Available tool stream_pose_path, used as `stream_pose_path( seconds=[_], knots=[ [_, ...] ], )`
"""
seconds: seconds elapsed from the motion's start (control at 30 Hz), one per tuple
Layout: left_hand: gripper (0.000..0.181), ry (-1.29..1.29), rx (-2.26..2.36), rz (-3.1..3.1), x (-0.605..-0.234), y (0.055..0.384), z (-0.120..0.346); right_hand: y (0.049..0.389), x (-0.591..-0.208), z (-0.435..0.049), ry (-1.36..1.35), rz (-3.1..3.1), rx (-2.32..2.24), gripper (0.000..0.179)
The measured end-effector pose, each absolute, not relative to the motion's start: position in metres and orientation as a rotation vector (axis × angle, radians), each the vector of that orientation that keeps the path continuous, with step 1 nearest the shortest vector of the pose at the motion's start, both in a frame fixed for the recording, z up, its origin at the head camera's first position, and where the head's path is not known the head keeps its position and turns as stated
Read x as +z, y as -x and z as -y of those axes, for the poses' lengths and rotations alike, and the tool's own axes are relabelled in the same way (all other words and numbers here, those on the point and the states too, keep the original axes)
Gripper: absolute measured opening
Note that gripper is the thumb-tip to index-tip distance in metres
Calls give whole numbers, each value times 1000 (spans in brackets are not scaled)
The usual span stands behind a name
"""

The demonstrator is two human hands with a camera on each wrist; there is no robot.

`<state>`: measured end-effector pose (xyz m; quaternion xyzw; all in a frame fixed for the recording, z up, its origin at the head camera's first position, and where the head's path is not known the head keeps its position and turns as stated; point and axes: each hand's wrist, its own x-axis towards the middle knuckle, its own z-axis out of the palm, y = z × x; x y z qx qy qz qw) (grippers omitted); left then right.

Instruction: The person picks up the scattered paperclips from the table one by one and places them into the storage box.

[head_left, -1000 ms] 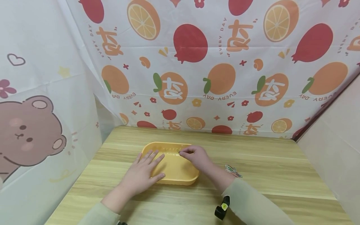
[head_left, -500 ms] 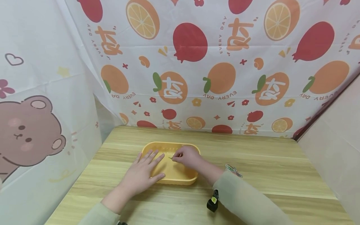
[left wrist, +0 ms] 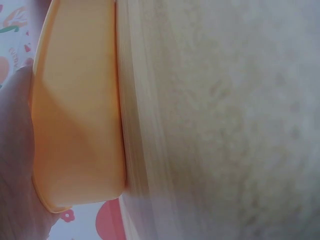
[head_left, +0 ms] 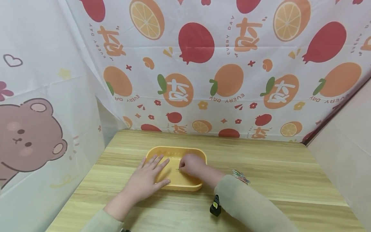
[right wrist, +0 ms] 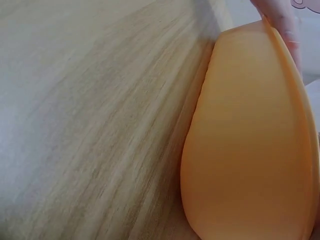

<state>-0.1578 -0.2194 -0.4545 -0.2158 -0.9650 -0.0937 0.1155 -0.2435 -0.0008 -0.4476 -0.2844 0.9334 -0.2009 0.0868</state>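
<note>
A yellow-orange plastic tray [head_left: 185, 187] with rounded corners stands on the wooden table. Spread over its left side, my left hand [head_left: 142, 182] rests on the rim with straight fingers. In the left wrist view, part of that hand [left wrist: 17, 150] lies along the tray's rim beside its outer wall [left wrist: 80, 125]. My right hand [head_left: 192, 166] reaches into the tray and pinches a small thin paper-clip-like thing [head_left: 177, 169] near its floor; too little shows to tell its kind. The right wrist view has the tray's outer wall [right wrist: 245, 140], with the pinching fingers out of sight.
A small heap of coloured paper clips [head_left: 240, 176] lies on the table to the right of the tray, close to the right sleeve [head_left: 249, 199]. Printed cloth [head_left: 200, 80] hangs behind the table, and further cloth [head_left: 81, 129] closes off the left side.
My right hand has moved from the tray's back right rim down and toward the front, lower inside the tray, still pinching the small thin thing. The left hand has stayed in place.
</note>
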Motion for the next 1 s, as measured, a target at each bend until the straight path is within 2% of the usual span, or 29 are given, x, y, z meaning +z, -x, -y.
stream_pose_path(
  seconds=[0.4, 0.67, 1.0],
  knots=[
    [76, 617, -276, 2844, -454, 158, 219, 241, -448, 2, 911, -2767, -514, 13],
    [77, 614, -265, 2851, -455, 160, 220, 244, -447, 2, 913, -2770, -522, 7],
    [81, 608, -301, 2860, -448, 159, 218, 246, -445, 1, 877, -2761, -688, 11]
  ],
)
